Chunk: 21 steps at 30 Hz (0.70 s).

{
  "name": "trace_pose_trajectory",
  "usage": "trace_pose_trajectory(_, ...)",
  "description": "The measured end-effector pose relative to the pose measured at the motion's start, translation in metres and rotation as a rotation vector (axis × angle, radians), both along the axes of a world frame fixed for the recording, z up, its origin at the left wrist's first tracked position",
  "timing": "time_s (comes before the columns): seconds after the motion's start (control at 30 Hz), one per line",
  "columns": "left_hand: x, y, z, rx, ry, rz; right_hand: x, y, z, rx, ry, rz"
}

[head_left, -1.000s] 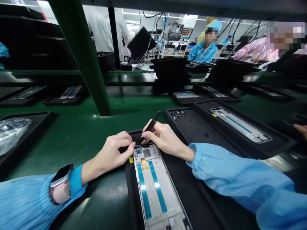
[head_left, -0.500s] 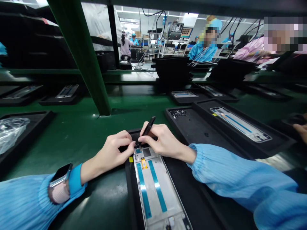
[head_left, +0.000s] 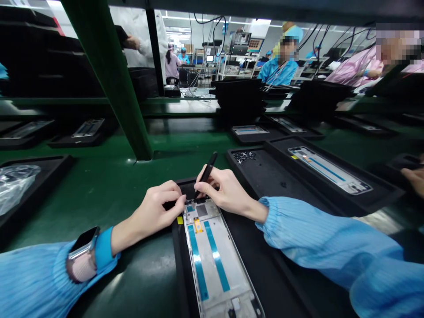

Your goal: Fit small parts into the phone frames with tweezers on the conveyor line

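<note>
A silvery phone frame [head_left: 228, 260] with two blue strips and an orange flex piece lies in a black foam tray [head_left: 180, 274] in front of me. At its far left corner, my left hand [head_left: 164, 203] is closed, thumb and forefinger pinched together. Whatever sits between those fingertips is too small to make out. My right hand [head_left: 225, 190] grips a slim black pointed tool [head_left: 208, 170] like a pen. The tool's tip points down at the far edge of the frame, close to my left fingertips.
To the right, a black tray [head_left: 265, 176] holds small black parts [head_left: 244, 157]; beside it another tray carries a second phone frame [head_left: 331, 170]. A clear plastic bag [head_left: 16, 185] lies in a tray at left. A green post [head_left: 109, 84] rises from the bench. Co-workers are beyond.
My right hand and the tool have shifted slightly right along the frame's far edge, and the tool stands a little higher. My left hand has barely moved. Behind, a white-sleeved hand has appeared.
</note>
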State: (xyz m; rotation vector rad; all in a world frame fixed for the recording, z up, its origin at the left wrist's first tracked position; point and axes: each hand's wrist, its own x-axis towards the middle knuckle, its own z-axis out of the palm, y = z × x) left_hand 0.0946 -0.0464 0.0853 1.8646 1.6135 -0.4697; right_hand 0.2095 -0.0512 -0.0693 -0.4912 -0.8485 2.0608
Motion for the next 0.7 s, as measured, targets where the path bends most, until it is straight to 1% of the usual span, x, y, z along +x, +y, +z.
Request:
trace_pose_trajectory(0.17, -0.0007, 0.0000, -0.0004, -0.005, 0.003, -0.004, -0.0015, -0.0016, -0.0011, 0.075, -0.037, -0.020)
trace_pose_trajectory(0.3, -0.0013, -0.0004, 0.0001, -0.006, 0.008, -0.014, -0.0020, -0.0016, 0.0000, 0.232, -0.080, -0.132)
trace_pose_trajectory(0.37, -0.0012, -0.0003, 0.0004, -0.003, 0.012, -0.017, -0.0017, -0.0013, 0.0007, 0.278, -0.075, -0.170)
trace_pose_trajectory(0.43, -0.0007, 0.0000, 0.0006, 0.000, 0.020, -0.019, -0.0012, -0.0012, 0.0014, 0.231, -0.065, -0.147)
trace_pose_trajectory(0.57, 0.0007, 0.0009, 0.0006, 0.002, 0.025, -0.029, -0.0012, -0.0020, 0.0031, 0.046, -0.019, -0.052)
trace_pose_trajectory(0.7, 0.0010, 0.0011, 0.0003, 0.001, 0.017, -0.030, -0.0026, -0.0028, 0.0043, 0.036, -0.002, -0.028)
